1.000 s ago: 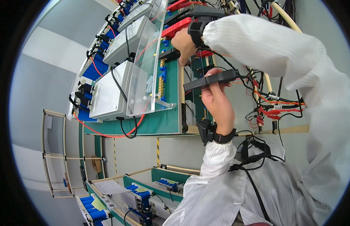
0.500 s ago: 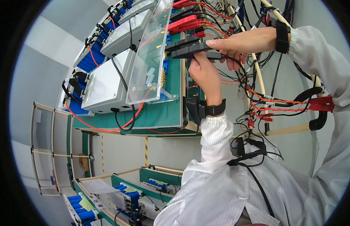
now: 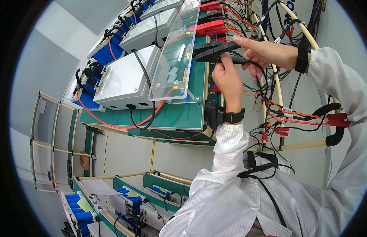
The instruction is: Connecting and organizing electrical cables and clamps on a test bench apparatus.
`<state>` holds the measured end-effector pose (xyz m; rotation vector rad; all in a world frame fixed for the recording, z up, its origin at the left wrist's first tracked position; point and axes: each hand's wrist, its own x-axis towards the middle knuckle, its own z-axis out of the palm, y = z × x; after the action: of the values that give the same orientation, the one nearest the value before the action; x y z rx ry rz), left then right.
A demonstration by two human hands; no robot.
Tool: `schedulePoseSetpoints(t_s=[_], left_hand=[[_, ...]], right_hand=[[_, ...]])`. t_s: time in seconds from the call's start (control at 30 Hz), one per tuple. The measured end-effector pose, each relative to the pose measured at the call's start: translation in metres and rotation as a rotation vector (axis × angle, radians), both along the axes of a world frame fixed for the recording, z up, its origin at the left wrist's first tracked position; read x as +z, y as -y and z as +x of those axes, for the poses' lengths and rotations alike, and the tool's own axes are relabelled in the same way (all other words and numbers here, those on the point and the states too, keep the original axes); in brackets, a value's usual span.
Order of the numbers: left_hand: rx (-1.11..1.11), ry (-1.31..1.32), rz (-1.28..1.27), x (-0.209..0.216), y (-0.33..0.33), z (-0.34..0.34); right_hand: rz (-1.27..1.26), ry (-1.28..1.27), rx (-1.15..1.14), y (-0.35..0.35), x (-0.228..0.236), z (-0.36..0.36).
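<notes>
A large black spring clip (image 3: 210,55) lies level at the edge of the green-topped bench, its jaws toward the clear plastic guard. My left hand (image 3: 229,81) is closed on it from below, thumb and fingers at its middle. My right hand (image 3: 269,52) is at the clip's handle end, with the thumb at the tip of the upper handle and fingers curled by the lower handle and its black cable. Another black clip (image 3: 202,48) sits just behind. Whether the jaws bite on a terminal is hidden. Beyond are red clips (image 3: 210,27) on the same row.
White boxes (image 3: 126,83) with blue cell packs (image 3: 88,98) stand on the green bench (image 3: 179,118), behind the clear guard (image 3: 167,85). Loose cables and a cream pipe frame (image 3: 276,83) crowd the right. Red clips (image 3: 338,120) hang by my right arm. Lower shelves (image 3: 128,177) hold more packs.
The whole view has shifted, so the bench and hands appear farther right. My right thumb has slid back along the upper handle to its end. My left hand stays on the black clip.
</notes>
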<state>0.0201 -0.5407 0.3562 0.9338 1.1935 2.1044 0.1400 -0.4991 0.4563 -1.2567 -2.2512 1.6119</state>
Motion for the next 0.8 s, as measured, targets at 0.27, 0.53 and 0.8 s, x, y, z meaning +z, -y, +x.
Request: schedulePoseSetpoints(t_s=[0.27, 0.53, 0.8], left_hand=[[-0.35, 0.05, -0.063, 0.015, 0.006, 0.008], [-0.218, 0.186, -0.041, 0.004, -0.022, -0.002], [-0.032, 0.225, -0.093, 0.015, -0.021, -0.003]], right_hand=[[0.0, -0.158, -0.148, -0.001, -0.012, -0.003], [-0.111, -0.209, -0.136, -0.01, -0.017, -0.019], [-0.168, -0.193, -0.144, -0.022, -0.022, -0.043]])
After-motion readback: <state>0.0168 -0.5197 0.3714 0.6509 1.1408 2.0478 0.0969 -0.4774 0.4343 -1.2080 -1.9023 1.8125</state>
